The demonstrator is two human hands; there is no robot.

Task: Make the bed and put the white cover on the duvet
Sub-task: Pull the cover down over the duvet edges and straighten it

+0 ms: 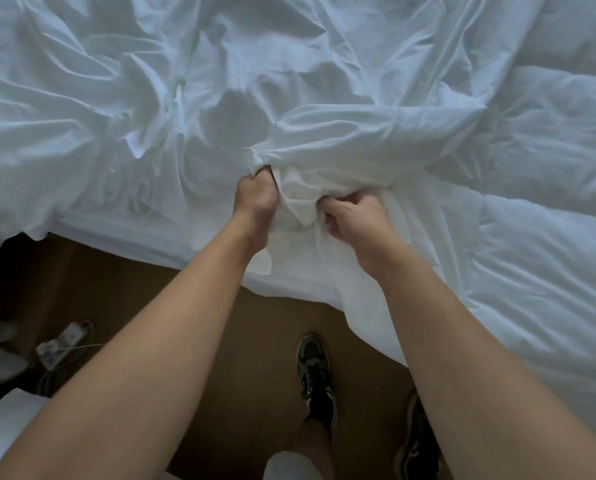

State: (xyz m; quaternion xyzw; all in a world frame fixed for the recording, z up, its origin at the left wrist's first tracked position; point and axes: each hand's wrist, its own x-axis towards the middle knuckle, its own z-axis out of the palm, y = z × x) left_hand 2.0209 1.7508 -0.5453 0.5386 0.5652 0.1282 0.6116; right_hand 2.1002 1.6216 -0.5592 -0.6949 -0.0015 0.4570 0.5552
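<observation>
Left hand (pixel 256 192) and right hand (pixel 353 216) both clutch the bunched white cover (pixel 324 157) beside the duvet (pixel 538 244), which looks mostly uncovered.

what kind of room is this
Probably a bedroom: a rumpled white cover and a puffy duvet lie spread over a bed, which stands on a brown floor.
</observation>
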